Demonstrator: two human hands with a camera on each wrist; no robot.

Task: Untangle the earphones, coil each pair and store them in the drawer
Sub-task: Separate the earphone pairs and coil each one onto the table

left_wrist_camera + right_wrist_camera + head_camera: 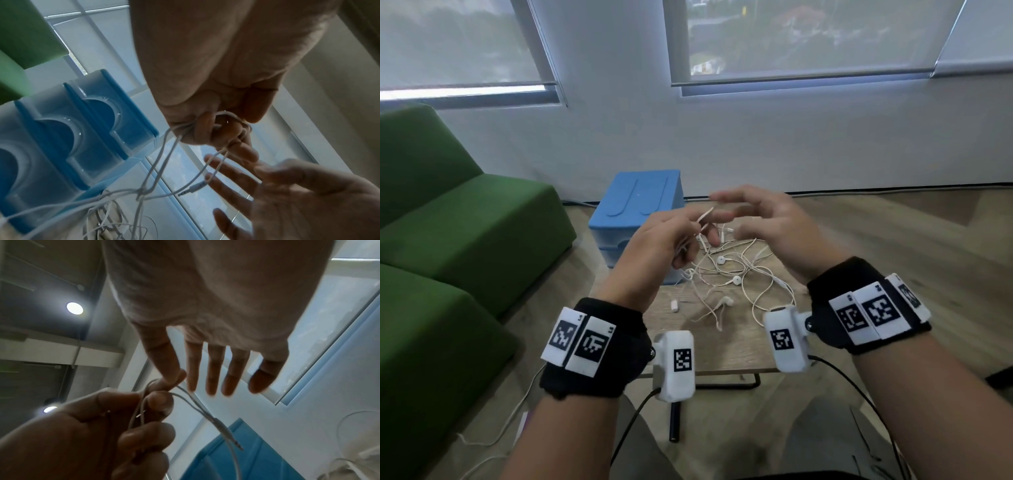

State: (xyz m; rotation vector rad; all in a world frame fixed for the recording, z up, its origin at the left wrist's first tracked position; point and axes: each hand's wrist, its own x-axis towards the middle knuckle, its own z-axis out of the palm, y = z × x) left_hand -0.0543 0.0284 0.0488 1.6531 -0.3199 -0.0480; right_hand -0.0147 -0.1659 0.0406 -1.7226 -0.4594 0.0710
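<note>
A tangle of white earphones [732, 277] lies on the small wooden table [774, 356]. My left hand [671, 236] is raised above it and pinches a white earphone cable [222, 126] looped round its fingers; the cable's jack plug [195, 188] dangles free below [228, 434]. My right hand [767, 222] hovers just right of the left, fingers [213, 369] straight and spread, holding nothing. The blue drawer unit [633, 219] stands at the table's far left, its drawers shut.
A green sofa [448, 240] runs along the left. A white wall and windows with blinds [808, 41] lie behind the table. A black cable [859, 394] trails from my right wrist camera. A white cord [493, 442] lies on the wooden floor.
</note>
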